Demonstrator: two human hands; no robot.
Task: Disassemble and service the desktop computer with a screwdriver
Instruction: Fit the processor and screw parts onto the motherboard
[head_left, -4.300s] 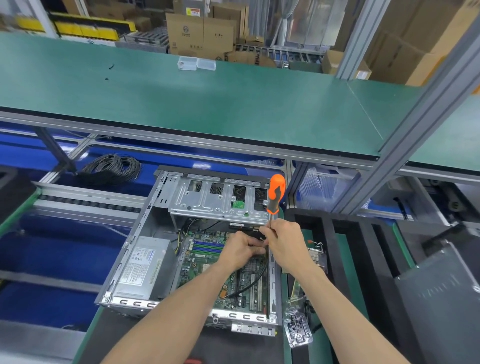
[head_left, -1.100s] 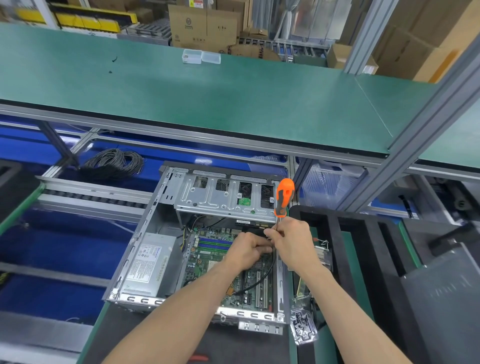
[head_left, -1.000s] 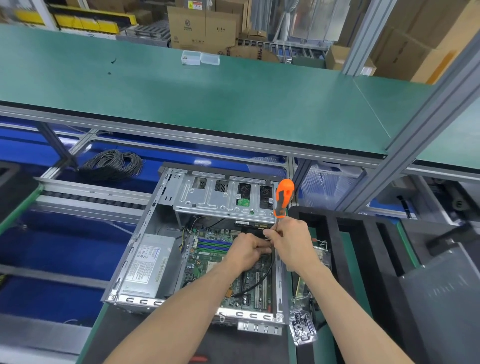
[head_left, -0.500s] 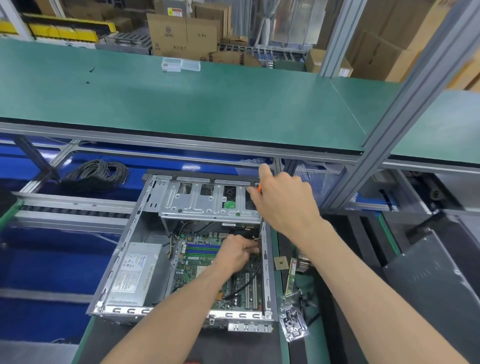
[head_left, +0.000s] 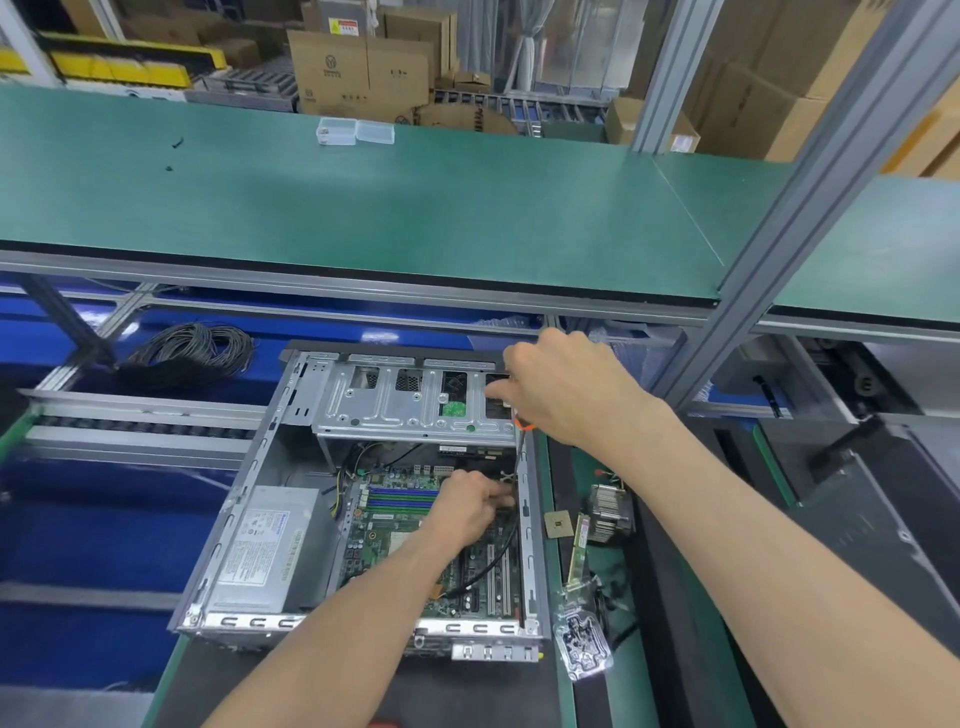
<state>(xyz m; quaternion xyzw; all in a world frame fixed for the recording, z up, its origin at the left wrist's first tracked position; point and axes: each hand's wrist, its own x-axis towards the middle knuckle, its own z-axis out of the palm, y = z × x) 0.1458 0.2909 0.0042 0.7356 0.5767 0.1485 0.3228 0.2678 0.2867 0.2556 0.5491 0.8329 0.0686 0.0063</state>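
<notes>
right hand (head_left: 576, 392) wraps the screwdriver (head_left: 521, 441) handle, left hand (head_left: 470, 506) pinches its tip inside the open desktop computer (head_left: 363, 499) on the worktop, best kept upright, seated before turning.

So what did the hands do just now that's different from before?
The right hand slid up the screwdriver, from its shaft to over the orange handle, which it now covers. The left hand stayed low inside the computer case, by the tip.
</notes>
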